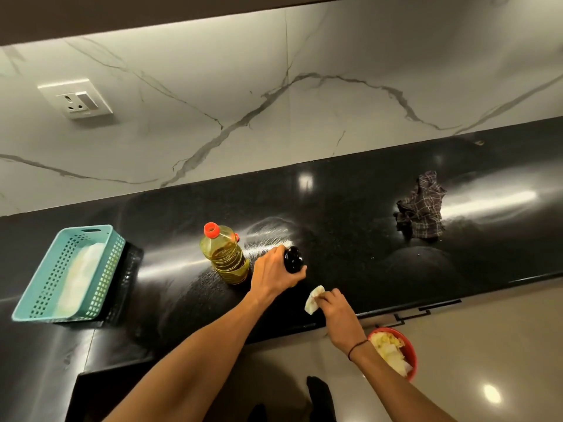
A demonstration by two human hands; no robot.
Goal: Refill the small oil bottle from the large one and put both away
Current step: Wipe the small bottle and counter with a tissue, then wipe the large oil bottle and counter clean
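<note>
The large oil bottle [224,256], clear plastic with yellow oil and a red cap, stands upright on the black counter [350,239]. Just right of it is the small oil bottle [293,259], of which only a dark, glossy top shows. My left hand [274,274] grips the small bottle from its left side, fingers curled around it. My right hand [335,303] pinches a crumpled white tissue [313,300] near the counter's front edge, just below the small bottle.
A teal perforated basket [45,300] lined with white paper sits at the counter's left. A checked cloth [422,207] lies bunched at the right. A red bin [409,357] holding used tissues stands on the floor below my right wrist. A wall socket [76,98] is on the marble backsplash.
</note>
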